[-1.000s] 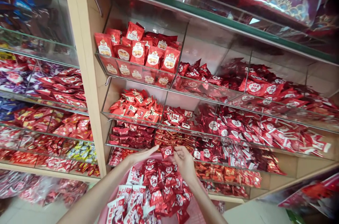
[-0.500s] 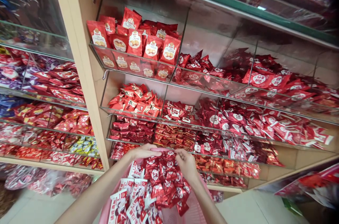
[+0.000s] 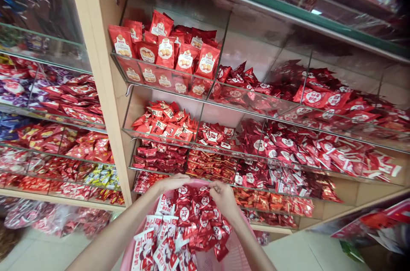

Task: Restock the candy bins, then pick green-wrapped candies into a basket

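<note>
A pink basket (image 3: 238, 250) sits low in the middle, heaped with small dark red snack packets (image 3: 197, 220) and white and red packets (image 3: 153, 241). My left hand (image 3: 171, 183) lies curled over the far left edge of the heap, fingers on the red packets. My right hand (image 3: 224, 197) rests on the heap's far right side, its fingers closed on some of the red packets. Both forearms reach up from the bottom of the picture. Just behind the hands stand clear shelf bins (image 3: 211, 164) of red sweets.
A wooden upright (image 3: 102, 91) divides two banks of clear bins. Biscuit packets (image 3: 166, 51) fill the top left bin, and red packets (image 3: 320, 100) fill the right bins. A green-edged shelf (image 3: 288, 10) runs overhead. Bagged goods (image 3: 48, 215) lie on the floor at left.
Both hands have dropped from lifting one red packet above the heap to gripping the packets on top of it. The view has tilted slightly downward.
</note>
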### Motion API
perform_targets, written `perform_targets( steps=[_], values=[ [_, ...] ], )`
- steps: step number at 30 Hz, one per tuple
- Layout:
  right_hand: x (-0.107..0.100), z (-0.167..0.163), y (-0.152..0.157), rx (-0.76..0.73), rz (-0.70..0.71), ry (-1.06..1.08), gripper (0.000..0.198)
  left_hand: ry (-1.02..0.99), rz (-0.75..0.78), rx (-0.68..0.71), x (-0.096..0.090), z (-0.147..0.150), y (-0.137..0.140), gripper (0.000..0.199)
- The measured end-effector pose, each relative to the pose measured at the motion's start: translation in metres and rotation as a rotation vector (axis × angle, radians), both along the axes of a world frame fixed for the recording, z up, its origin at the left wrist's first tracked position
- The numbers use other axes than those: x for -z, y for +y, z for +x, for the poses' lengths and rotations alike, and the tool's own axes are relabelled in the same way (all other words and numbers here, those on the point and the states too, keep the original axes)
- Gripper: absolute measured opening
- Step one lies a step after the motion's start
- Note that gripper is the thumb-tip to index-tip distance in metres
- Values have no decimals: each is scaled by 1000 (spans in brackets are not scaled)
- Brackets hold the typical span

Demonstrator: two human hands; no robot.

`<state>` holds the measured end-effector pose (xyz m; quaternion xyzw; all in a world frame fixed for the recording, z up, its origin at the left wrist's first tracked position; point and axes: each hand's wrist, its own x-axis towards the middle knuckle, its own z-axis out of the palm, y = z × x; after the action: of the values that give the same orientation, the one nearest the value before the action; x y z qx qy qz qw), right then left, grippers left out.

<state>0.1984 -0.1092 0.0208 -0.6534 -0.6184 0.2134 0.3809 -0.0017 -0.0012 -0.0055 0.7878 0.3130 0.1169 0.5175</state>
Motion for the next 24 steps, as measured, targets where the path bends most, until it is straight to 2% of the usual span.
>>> perform_targets(
  steps=[5,8,13,24],
  values=[
    [-1,-8,8,-31,-13,28,21,-20,-91,-33,-9,0,-1,58],
    [-2,-12,10,-43,12,-24,21,18,-82,-44,-14,-1,-2,61],
    [-4,-14,8,-36,22,-127,20,14,-82,-44,-13,-2,-1,62],
    [-12,-23,2,-80,-23,-195,22,2,-92,-54,-14,-2,-3,62]
  ],
)
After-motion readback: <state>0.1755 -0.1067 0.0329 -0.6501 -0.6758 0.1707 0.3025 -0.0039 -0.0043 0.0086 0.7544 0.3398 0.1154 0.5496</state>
